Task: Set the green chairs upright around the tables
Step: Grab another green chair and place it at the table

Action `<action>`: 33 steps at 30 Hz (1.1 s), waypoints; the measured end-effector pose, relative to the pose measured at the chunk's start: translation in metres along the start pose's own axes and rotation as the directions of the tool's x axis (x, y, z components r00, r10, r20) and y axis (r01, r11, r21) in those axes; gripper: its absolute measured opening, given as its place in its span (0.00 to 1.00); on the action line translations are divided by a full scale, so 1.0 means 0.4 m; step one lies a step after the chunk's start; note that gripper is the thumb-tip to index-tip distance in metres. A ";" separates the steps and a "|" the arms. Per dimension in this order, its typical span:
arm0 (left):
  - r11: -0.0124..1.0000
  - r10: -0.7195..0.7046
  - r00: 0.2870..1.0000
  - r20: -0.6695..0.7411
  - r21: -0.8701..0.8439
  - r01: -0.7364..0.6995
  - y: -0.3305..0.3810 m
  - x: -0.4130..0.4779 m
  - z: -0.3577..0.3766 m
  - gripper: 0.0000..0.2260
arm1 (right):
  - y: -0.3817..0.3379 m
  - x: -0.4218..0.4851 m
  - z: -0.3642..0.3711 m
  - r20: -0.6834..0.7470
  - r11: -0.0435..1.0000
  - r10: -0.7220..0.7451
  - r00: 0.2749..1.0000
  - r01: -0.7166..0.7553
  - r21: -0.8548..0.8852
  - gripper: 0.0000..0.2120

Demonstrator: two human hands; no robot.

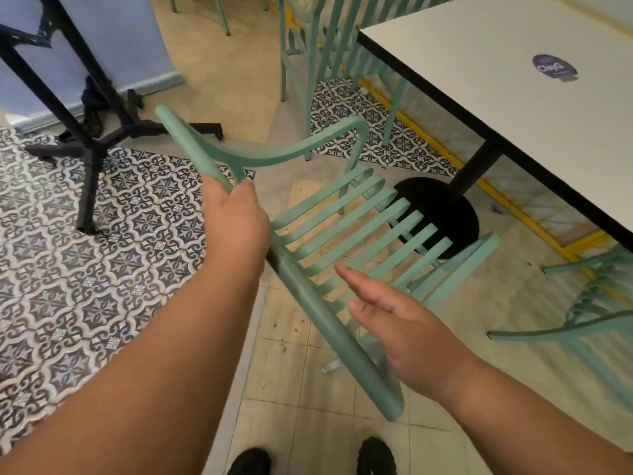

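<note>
A green slatted metal chair (346,221) is tilted in front of me, its seat slats facing up and toward the white table (507,108). My left hand (234,221) grips the chair's frame bar near where the curved armrest joins it. My right hand (407,323) is flat with straight fingers, just to the right of the long frame bar, beside the slats; whether it touches the chair is unclear. A second green chair (596,303) lies tipped at the right edge. More green chairs (318,53) stand beyond the table's far-left corner.
The white table has a black pedestal base (442,214) directly behind the held chair. A black folded table stand (85,132) leans at the left on patterned tiles. My black shoes (375,455) are at the bottom. A purple sticker (553,66) is on the tabletop.
</note>
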State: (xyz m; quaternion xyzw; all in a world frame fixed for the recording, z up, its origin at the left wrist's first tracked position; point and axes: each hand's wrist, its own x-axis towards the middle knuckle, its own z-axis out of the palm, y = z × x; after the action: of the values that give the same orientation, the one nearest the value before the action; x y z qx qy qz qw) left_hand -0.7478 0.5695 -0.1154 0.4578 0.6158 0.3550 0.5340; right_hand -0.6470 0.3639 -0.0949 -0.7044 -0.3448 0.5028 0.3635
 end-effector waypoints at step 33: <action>0.978 0.167 0.985 0.047 0.116 -0.172 -0.060 -0.051 0.020 0.34 | 0.035 -0.001 0.061 0.085 0.937 -0.045 0.995 0.071 -0.341 0.30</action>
State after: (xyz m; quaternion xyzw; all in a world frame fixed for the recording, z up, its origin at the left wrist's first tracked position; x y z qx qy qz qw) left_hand -0.7440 0.5419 -0.1324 0.5462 0.5849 0.3532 0.4846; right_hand -0.6687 0.3606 -0.1124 -0.7270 -0.4614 0.4502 0.2364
